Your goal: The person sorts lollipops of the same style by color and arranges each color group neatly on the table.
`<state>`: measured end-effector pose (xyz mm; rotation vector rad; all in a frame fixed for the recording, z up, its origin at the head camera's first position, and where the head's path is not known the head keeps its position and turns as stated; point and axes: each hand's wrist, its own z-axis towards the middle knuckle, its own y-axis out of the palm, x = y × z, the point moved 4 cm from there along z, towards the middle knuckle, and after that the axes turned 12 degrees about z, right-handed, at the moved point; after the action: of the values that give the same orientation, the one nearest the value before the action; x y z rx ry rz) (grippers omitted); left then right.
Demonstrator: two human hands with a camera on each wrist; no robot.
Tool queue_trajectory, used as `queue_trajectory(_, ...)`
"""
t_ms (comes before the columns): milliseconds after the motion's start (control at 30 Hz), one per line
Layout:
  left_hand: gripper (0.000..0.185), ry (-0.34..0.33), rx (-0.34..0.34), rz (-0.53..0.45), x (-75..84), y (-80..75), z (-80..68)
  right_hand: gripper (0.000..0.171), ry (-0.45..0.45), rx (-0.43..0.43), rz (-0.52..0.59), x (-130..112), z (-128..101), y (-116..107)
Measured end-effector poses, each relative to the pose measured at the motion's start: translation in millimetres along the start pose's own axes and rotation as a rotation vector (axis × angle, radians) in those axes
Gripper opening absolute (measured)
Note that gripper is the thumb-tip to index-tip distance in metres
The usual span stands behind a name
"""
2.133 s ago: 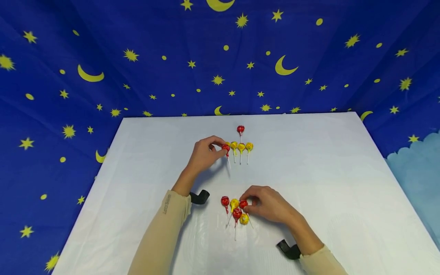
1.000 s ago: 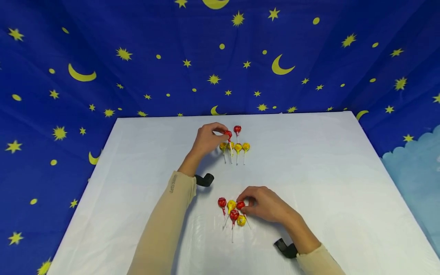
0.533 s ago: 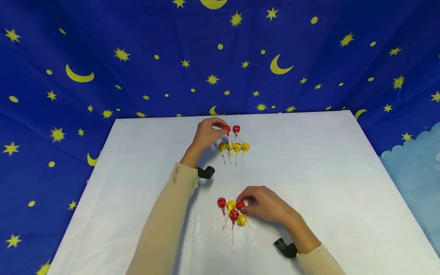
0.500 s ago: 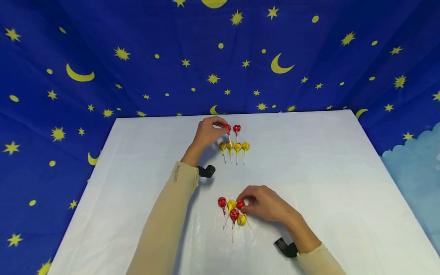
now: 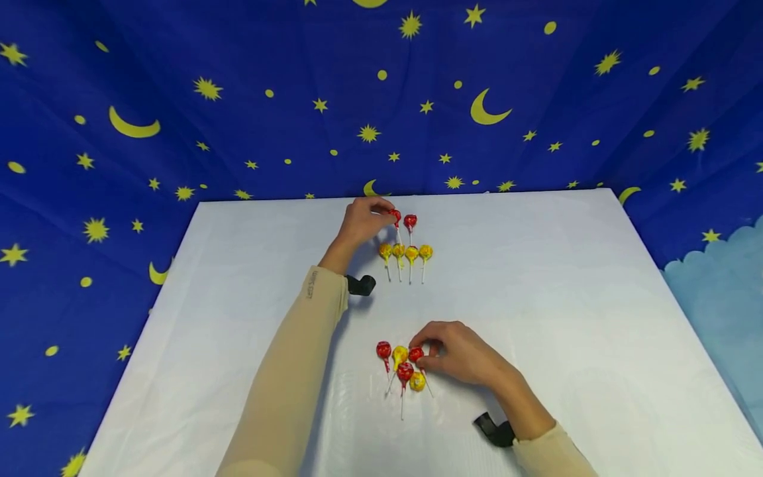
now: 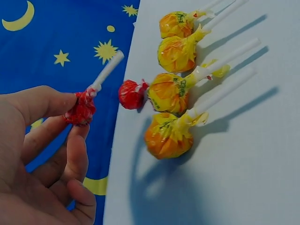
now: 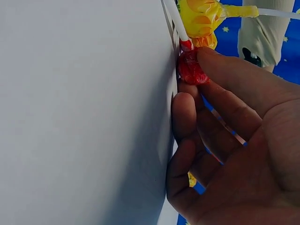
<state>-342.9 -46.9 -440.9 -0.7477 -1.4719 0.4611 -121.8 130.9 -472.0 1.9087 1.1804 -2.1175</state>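
Note:
My left hand (image 5: 386,216) pinches the wrapped head of a red lollipop (image 5: 395,215) just left of another red lollipop (image 5: 410,220) lying at the far middle of the white table (image 5: 566,298). In the left wrist view the held red lollipop (image 6: 82,110) is off the table, stick up, between thumb and fingers (image 6: 75,140). A row of several yellow lollipops (image 5: 405,252) lies just nearer. My right hand (image 5: 424,354) pinches a red lollipop (image 5: 415,354) in a near pile of red and yellow lollipops (image 5: 402,371); the right wrist view shows that red lollipop (image 7: 192,68) between thumb and finger.
A blue cloth with yellow stars and moons (image 5: 238,99) hangs behind and beside the table. Black wrist straps (image 5: 360,285) (image 5: 495,429) show at both wrists. The table's far edge (image 5: 477,193) runs just beyond the far lollipops.
My left hand has carried its red lollipop from the left end of the yellow row farther away, to beside the lone red one. My right hand has stayed on the near pile.

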Motion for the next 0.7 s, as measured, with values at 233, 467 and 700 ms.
queue_trajectory(233, 0.018, -0.061, -0.017, -0.059, -7.9, 4.7, 11.6, 0.021, 0.008, -0.005, 0.006, 0, 0, 1)
queue_trajectory(467, 0.019, -0.093, -0.037, -0.078, -8.5, 7.8, 17.6, 0.021, 0.024, -0.007, 0.002, 2, -1, 0)
queue_trajectory(700, 0.018, -0.147, -0.047, -0.089, -10.4, 13.9, 22.3, 0.021, 0.011, -0.001, 0.007, 1, 0, -1)
